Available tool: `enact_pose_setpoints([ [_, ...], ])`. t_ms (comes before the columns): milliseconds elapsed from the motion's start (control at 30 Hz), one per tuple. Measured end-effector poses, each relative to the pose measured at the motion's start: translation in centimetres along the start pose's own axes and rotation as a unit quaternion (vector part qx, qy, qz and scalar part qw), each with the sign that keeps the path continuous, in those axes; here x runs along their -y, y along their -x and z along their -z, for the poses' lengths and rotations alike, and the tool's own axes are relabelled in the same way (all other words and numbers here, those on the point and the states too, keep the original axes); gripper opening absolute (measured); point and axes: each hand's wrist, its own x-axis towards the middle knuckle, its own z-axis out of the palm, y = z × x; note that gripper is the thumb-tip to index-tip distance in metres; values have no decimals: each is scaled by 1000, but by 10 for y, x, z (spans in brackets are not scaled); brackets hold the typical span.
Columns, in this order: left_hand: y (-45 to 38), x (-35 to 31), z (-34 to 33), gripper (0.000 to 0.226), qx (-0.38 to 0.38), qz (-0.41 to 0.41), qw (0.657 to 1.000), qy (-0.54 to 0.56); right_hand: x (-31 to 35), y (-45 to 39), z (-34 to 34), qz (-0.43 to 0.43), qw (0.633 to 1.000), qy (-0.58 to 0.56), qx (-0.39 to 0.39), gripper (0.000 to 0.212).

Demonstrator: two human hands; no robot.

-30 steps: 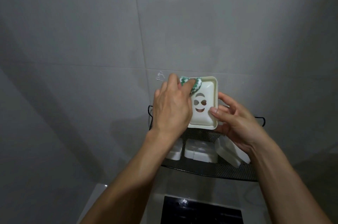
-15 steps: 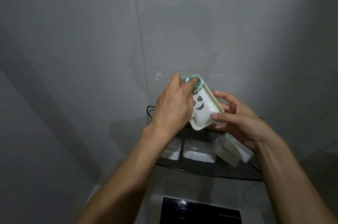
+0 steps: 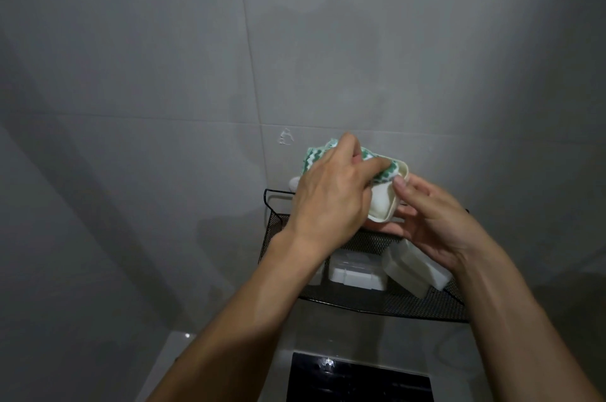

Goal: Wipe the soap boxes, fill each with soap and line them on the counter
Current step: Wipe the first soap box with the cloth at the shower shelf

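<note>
Both arms reach up and away from the person. The left hand (image 3: 331,195) has curled fingers that pinch something. The right hand (image 3: 436,221) cups something from the right, thumb on top.

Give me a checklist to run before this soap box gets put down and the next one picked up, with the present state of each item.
1. Soap box held securely: ok, the right hand grips its edge, thumb on the rim.
2. Cloth in contact with the box: ok, the left hand presses the green-and-white cloth into it.
3. Box wiped clean all over: cannot tell, the left hand covers most of it.
4. More boxes ready: ok, white boxes lie in the black mesh shelf.
5. Soap at hand for filling: cannot tell, none visible.
6. Counter space for lining up: cannot tell, only a strip shows.
</note>
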Motion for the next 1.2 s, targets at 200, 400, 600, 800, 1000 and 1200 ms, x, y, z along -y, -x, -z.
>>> enact_pose_setpoints([
  [200, 0, 4, -2, 39, 23, -23, 999, 42, 4, -1, -2, 17, 1000, 12, -17, 38],
  [400, 5, 8, -2, 36, -26, 40, 998, 31, 8, -3, -2, 32, 995, 74, -61, 43],
  [600, 3, 2, 0, 34, -15, 40, 999, -15, 17, -6, -2, 21, 993, 103, -49, 37],
  [800, -4, 6, 8, 42, 60, -8, 998, 17, 26, -8, -2, 22, 991, 134, -19, 40],
  [1000, -11, 14, 8, 44, 18, 41, 995, 94, 17, -7, -1, 55, 996, 65, -15, 43],
  [1200, -16, 12, 17, 44, 47, 47, 997, 49, 10, -6, -4, 60, 994, 60, -70, 29],
])
